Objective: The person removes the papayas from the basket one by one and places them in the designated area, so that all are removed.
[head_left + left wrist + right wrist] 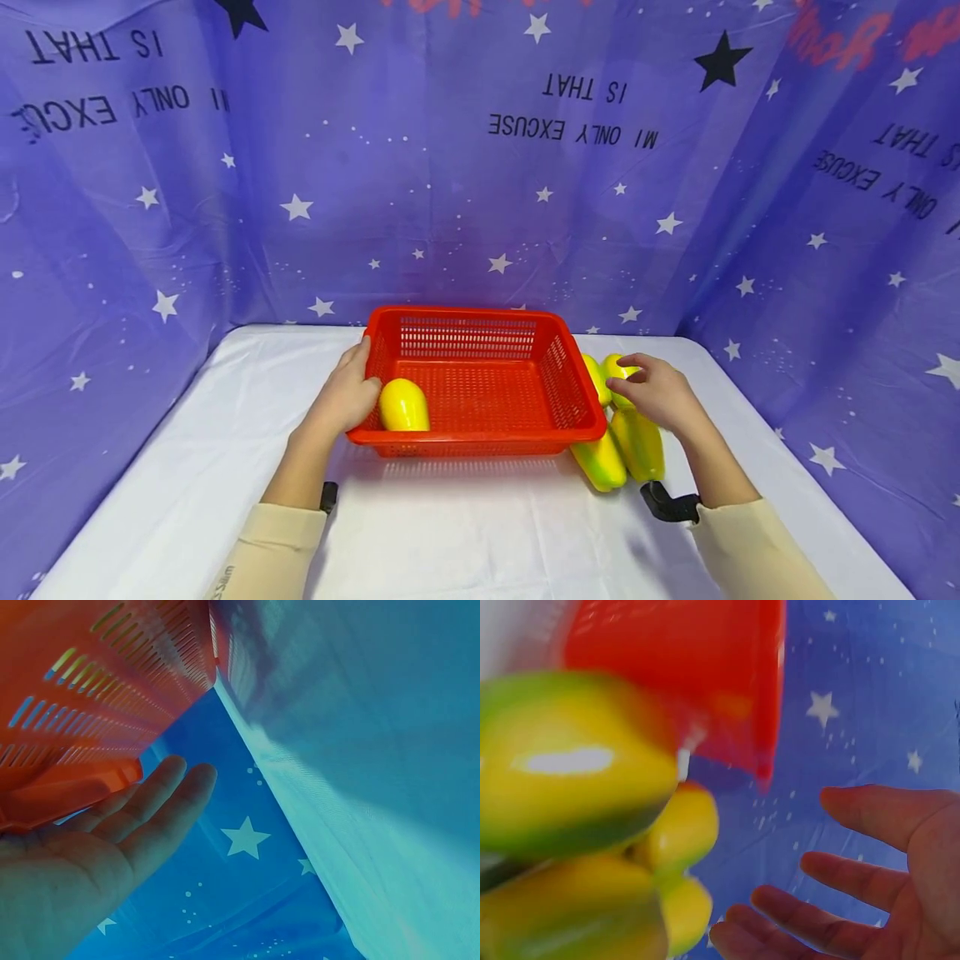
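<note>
In the head view, my left hand grips the left rim of a red plastic basket, its thumb over the edge. The left wrist view shows its fingers stretched along the outside of the slotted wall. Inside the basket, at the front left, lies a yellow mango. Several yellow-green mangoes are clustered against the basket's right side. Over the back of that cluster is my right hand, fingers spread and holding nothing. The right wrist view shows that hand apart from the mangoes.
A white cloth covers the table. Purple curtains with stars and lettering stand behind it and along both sides. Black wrist camera mounts show at both sleeves.
</note>
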Available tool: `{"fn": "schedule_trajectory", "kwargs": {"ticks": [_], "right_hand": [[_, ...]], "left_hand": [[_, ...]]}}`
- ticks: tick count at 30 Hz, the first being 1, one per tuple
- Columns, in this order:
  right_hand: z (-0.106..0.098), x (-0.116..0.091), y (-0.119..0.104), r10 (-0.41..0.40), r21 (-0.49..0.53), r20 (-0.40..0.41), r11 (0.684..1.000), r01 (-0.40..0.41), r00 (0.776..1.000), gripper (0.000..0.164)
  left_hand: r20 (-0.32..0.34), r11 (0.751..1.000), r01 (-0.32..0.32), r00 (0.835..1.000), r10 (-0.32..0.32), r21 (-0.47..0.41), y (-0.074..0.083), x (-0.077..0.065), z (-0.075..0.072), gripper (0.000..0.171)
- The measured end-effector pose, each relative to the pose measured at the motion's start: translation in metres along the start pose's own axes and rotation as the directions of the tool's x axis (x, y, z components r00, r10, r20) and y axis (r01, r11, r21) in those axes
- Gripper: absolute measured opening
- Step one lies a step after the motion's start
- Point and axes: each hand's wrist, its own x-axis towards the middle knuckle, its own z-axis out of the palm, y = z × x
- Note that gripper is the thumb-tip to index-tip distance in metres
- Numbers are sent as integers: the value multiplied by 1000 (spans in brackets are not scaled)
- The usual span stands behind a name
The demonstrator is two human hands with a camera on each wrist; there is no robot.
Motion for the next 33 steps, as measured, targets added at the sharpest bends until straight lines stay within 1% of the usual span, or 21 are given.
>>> {"fn": "schedule_trajectory", "kwargs": {"ticks": [5,12,15,21,27,33], "right_hand": [[5,6,-26,-50,-13,-16,999,50,999,60],[14,13,-55,-56,57,34,997,54,998,62],[17,15,-66,-72,52,35,996,70,997,62],[26,18,-82,-123,26,23,992,122,992,60],[36,22,-94,-178,37,25,983,177,984,58],[47,25,-109,-240,51,24,970,238,970,55]], "left_hand": [[-9,1000,3,1000,-3,-12,1,0,1,74],[-11,1000,10,1000,-10,-28,0,0,1,75],[-12,1000,12,1000,-12,-29,0,0,0,75],[-14,999,18,1000,-18,-29,2,0,-1,75],[-18,999,23,1000,-24,-34,3,0,0,75],[-13,999,34,999,-35,-32,3,-1,1,75]]}}
